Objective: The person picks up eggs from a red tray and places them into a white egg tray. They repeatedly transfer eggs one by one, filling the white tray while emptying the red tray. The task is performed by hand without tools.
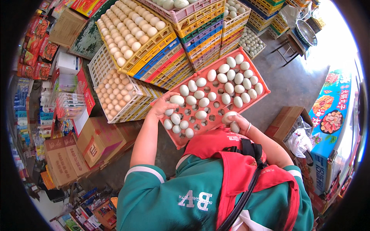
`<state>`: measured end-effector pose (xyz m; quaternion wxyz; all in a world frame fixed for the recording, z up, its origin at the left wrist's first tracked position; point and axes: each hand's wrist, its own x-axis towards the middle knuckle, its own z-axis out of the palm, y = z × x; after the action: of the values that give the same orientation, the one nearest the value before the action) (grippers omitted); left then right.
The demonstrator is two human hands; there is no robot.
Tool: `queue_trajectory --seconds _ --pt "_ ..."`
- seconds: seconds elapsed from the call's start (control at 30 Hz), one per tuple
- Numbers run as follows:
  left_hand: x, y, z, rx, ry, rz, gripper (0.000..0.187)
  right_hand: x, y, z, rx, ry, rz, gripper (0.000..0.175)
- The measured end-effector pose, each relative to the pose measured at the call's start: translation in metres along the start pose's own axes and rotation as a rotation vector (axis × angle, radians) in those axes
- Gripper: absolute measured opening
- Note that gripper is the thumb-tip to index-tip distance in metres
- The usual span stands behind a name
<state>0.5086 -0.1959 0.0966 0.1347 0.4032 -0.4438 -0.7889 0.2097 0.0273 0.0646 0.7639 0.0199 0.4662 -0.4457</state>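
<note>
A red plastic egg tray (215, 118) lies tilted in front of my body, partly filled with pale green-white eggs (223, 68); several of its holes hold no egg. My left hand (162, 106) is at the tray's left end, its fingers curled around a pale egg (177, 100). Near the tray's front edge, my right hand (239, 122) holds a pale egg (229, 117) between thumb and fingers, with another egg (234, 127) against the fingers. What lies beneath the tray is hidden.
Stacked coloured plastic trays (164, 57) of brown and pale eggs stand beyond and at the left. Cardboard boxes (99, 138) sit on the left, with packaged goods behind. On the right are an open carton (286, 118), a blue chest (326, 130) with food pictures, and a stool (293, 43) farther back.
</note>
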Motion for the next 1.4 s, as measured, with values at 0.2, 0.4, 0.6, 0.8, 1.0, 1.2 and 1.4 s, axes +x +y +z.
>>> queue_trajectory --seconds 0.2,0.4,0.6,0.8,1.0,1.2,1.4 --pt "-0.014 -0.015 0.023 -0.098 -0.019 0.101 0.051 0.007 0.000 0.006 -0.044 -0.079 -0.002 0.036" --pt "-0.009 -0.015 0.024 -0.062 0.039 0.041 0.050 0.008 -0.003 0.005 -0.055 -0.085 -0.021 0.035" --pt "0.005 -0.016 0.017 0.097 0.105 -0.007 0.048 0.002 -0.003 0.001 -0.036 -0.047 -0.013 0.036" --pt "0.042 -0.021 0.007 1.240 0.379 -0.135 0.048 -0.002 -0.002 0.003 -0.062 -0.010 -0.019 0.036" --pt "0.059 -0.017 0.007 1.386 0.320 -0.165 0.036 -0.001 -0.001 0.000 -0.058 -0.012 -0.044 0.036" --pt "0.058 -0.016 -0.002 1.409 0.434 -0.114 0.034 -0.003 0.002 -0.003 -0.003 0.007 -0.033 0.037" --pt "0.081 -0.010 0.029 1.393 0.498 -0.005 0.027 -0.002 0.002 -0.004 -0.015 0.014 -0.040 0.038"
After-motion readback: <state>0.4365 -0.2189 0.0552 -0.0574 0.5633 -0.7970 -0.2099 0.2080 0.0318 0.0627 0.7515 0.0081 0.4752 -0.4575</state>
